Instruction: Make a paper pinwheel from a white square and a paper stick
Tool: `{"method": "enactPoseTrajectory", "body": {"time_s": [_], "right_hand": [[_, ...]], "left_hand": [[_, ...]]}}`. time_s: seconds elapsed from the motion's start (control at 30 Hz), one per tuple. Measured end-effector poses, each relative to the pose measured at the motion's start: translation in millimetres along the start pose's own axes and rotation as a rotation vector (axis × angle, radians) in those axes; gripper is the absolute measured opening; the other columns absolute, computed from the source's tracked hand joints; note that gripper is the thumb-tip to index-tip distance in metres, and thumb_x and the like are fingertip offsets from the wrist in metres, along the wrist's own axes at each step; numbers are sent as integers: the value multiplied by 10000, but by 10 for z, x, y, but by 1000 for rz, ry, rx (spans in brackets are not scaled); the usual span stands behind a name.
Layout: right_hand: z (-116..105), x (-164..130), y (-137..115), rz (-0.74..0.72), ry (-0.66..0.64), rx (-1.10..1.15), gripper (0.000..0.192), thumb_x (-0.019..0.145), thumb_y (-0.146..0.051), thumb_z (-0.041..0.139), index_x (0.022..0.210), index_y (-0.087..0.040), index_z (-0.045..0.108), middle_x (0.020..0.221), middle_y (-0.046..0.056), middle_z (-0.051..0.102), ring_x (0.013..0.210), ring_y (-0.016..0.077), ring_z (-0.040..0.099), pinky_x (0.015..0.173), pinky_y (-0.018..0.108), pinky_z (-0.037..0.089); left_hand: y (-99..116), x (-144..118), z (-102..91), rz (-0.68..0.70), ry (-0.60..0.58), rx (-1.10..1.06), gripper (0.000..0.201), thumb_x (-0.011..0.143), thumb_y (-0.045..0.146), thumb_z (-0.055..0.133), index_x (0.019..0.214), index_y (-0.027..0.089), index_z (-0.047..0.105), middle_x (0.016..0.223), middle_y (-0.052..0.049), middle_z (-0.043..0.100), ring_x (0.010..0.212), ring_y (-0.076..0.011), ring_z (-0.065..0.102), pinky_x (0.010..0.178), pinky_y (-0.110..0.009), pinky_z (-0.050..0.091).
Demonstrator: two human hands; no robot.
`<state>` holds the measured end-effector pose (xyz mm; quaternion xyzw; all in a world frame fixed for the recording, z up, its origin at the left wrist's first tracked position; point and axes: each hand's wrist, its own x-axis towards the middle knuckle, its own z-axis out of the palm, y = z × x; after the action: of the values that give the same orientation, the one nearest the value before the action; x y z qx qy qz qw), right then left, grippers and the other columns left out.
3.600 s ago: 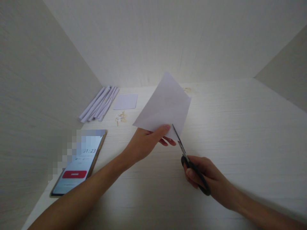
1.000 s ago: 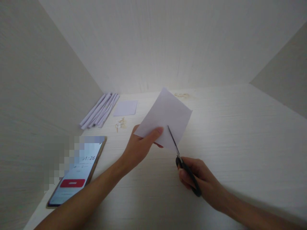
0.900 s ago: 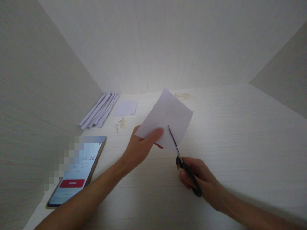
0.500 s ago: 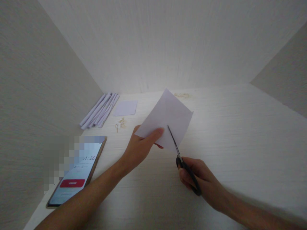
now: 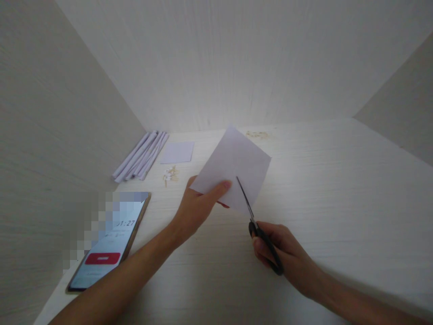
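Observation:
My left hand (image 5: 206, 196) pinches a white square sheet of paper (image 5: 245, 155) near its left corner, thumb on top and the other fingers underneath. The sheet is turned like a diamond and has faint creases. In my right hand (image 5: 277, 246) is a pair of scissors (image 5: 269, 248) with black handles, my fingers wrapped round the grips. One blade lies over the paper, its tip near the sheet's middle; the other blade is mostly hidden beneath the paper. A bit of red shows under the sheet beside my left fingers.
White paper rolls (image 5: 140, 158) lie at the back left, with a flat paper square (image 5: 177, 152) beside them. Cotton swabs (image 5: 170, 175) sit in front of it. A phone (image 5: 108, 248) showing a timer lies by my left forearm. Pale panels (image 5: 237, 63) enclose the white table (image 5: 338, 189).
The paper has shifted very slightly to the left. Both hands and the scissors stay almost where they were. The phone's timer has gone from 26 to 27.

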<state>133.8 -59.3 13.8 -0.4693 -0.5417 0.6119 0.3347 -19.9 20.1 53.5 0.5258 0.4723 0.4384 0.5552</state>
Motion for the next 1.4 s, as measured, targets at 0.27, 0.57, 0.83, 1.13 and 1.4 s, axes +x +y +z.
{"method": "enactPoseTrajectory", "body": {"time_s": [0.27,0.57,0.83,1.13,1.4], "right_hand": [[-14,14,49,-27,-18,30,430,741,-557,451,563,-177,357,490,-60,303,434,52,255,389,204,197],[-46,16,62,-94,-38,105,445,723,-592,445,579,-176,383,479,-38,357,432,65,308,397,213,251],[-55,17,73,-106,-36,130,434,735,-574,446,584,-171,397,484,-35,363,439,67,313,404,218,243],[-64,25,49,-138,-42,150,413,769,-532,434,596,-158,414,508,-28,386,464,70,332,434,227,239],[-69,9,38,-45,-97,90,416,747,-554,451,610,-164,402,518,-40,357,469,68,313,430,216,240]], "left_hand": [[97,91,-118,92,76,-86,105,617,249,635,606,168,569,563,41,587,482,-66,505,469,-175,393],[133,93,-151,-6,-81,-94,50,587,180,649,611,155,614,580,19,625,515,-93,552,503,-199,429],[25,21,-106,-48,-244,-34,238,558,202,671,790,166,636,728,-31,666,631,-169,606,546,-267,494],[54,22,-52,68,33,25,197,595,245,660,757,140,623,711,-17,637,586,-123,577,463,-202,501],[70,72,-70,133,133,-77,329,620,239,636,937,157,604,829,-24,648,682,-141,604,482,-196,524]]}}
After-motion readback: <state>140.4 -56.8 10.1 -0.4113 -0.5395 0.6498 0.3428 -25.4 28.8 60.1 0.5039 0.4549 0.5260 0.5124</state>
